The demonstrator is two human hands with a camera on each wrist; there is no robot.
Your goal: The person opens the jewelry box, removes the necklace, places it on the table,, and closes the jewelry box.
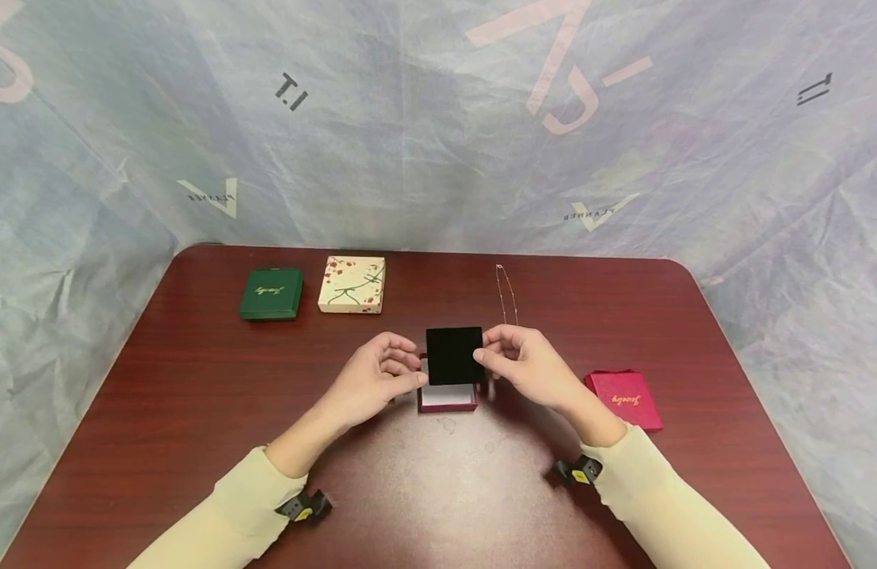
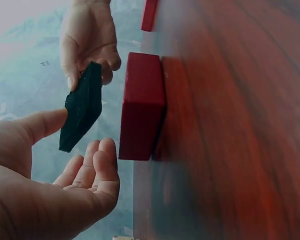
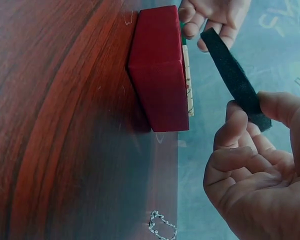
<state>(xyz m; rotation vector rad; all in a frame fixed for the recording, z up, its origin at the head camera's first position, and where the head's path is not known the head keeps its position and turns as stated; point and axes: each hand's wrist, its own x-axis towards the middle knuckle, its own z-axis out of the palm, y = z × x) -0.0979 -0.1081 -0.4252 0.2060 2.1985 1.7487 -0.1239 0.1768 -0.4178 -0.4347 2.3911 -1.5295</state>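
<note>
Currently we pinch a square, matte black pad point(image 1: 453, 356) in our right hand point(image 1: 536, 367); our left hand point(image 1: 370, 379) is loosely spread, thumb at the pad's edge. It tilts above a red box point(image 1: 448, 408) on the desk point(image 1: 197, 411), hiding part of the white interior. Our right hand covers the near end of the necklace point(image 1: 511, 293).

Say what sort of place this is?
Probably a makeshift recording booth: wrinkled, lettered fabric encloses the far edge and sides of a wood-grained table, and a black device sits at each of the person's wrists. The room beyond isn't visible.
</note>
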